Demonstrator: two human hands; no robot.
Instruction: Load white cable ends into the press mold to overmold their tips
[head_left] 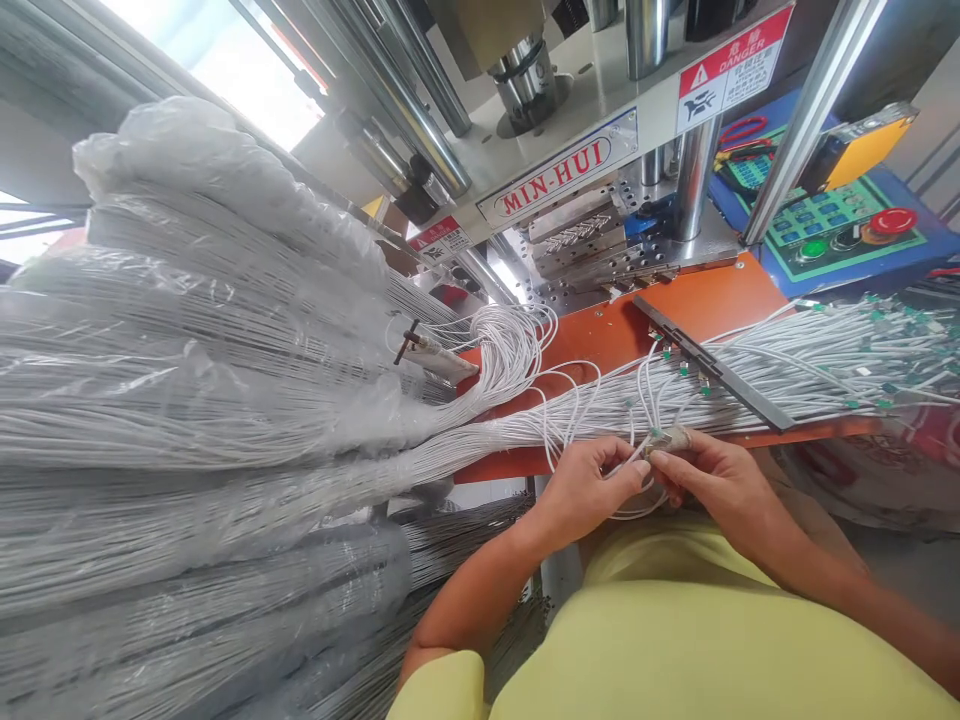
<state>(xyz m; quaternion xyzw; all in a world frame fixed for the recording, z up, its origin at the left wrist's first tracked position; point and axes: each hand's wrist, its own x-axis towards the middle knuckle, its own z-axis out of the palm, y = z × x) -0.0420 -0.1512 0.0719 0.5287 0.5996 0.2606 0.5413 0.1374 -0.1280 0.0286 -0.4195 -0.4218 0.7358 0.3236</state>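
Note:
Close together in front of my body, both hands meet over the near edge of an orange table (675,300). My left hand (596,485) is closed, pinching a white cable near its end. My right hand (712,470) is closed around a small cable end with a connector, its fingertips almost touching the left ones. Several white cables loop up from between the hands. Just beyond them a dark metal bar (720,370) lies slanted across a thick bundle of white cables (795,360), with small green-and-metal connectors along its left side.
Plastic-wrapped cable bundles (187,350) fill the left. A coil of white cable (510,345) rests on the table's left part. Behind stands a press (622,150) with steel columns and danger labels. A blue control box (840,240) with red and green buttons is at right.

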